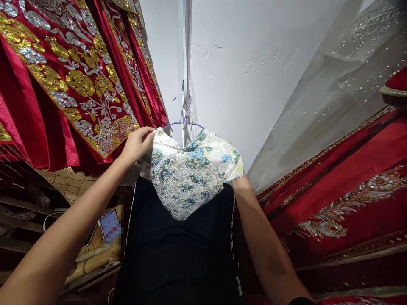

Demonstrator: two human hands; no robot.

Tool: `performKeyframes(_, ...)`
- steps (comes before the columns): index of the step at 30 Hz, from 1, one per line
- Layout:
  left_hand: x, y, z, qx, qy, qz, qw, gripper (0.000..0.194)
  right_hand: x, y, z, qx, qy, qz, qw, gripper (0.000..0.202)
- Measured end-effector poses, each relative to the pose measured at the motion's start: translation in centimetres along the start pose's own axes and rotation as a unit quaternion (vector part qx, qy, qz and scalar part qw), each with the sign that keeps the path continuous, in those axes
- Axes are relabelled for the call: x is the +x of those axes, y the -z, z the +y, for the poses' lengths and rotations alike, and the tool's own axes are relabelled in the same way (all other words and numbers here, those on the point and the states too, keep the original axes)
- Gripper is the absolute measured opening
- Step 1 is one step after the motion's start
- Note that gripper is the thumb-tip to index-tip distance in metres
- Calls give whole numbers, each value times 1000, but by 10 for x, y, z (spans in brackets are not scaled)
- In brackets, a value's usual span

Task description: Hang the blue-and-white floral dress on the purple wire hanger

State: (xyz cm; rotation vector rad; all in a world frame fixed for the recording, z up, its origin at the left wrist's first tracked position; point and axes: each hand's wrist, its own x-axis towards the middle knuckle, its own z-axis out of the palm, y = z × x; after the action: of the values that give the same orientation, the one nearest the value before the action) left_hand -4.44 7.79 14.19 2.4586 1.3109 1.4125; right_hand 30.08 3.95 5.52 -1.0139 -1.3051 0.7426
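Note:
A cream dress with blue-green floral pattern [187, 173] hangs on a purple wire hanger [184, 118] in front of a white wall. My left hand [138, 144] grips the dress's left shoulder. My right arm reaches to the dress's right sleeve; my right hand is hidden behind the fabric, so its grip cannot be seen. The dress's lower part drapes over a black garment [178, 254] below it.
Red garments with gold and silver embroidery [73, 76] hang at the left. More red embroidered cloth [343, 199] and a sheer sparkly veil [337, 93] hang at the right. A phone [110, 224] lies on a woven surface at lower left.

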Motion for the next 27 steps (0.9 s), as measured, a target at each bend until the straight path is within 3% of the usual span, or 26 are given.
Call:
performKeyframes(3, 4, 0, -14, 10, 36, -11, 999, 29, -3, 8, -15, 52, -2, 83, 995, 71)
performKeyframes(6, 14, -6, -18, 4, 27, 10, 1000, 27, -14, 8, -38, 28, 73, 124, 989, 48)
performKeyframes(9, 18, -11, -6, 8, -13, 107, 994, 25, -22, 4, -60, 49, 120, 181, 975, 39)
performKeyframes(12, 9, -10, 22, -4, -36, 175, 984, 23, -33, -9, -69, 110, 105, 232, 961, 36)
performKeyframes(15, -4, -8, 52, -59, -42, 119, 990, 22, -47, -33, -67, 149, 91, 252, 952, 36)
performKeyframes(18, -12, -7, 66, -135, -30, 36, 990, 29, -50, -48, -64, 185, 75, 277, 940, 37)
performKeyframes(21, -15, -6, 56, -178, -1, 1, 984, 36, -43, -43, -65, 218, 51, 325, 919, 34)
performKeyframes(24, -15, -3, 40, -216, 54, 20, 975, 39, -46, -27, -70, 221, 70, 382, 895, 25)
performKeyframes(27, -16, 2, 46, -310, 112, 23, 944, 42, -74, -24, -79, 160, 100, 355, 916, 21)
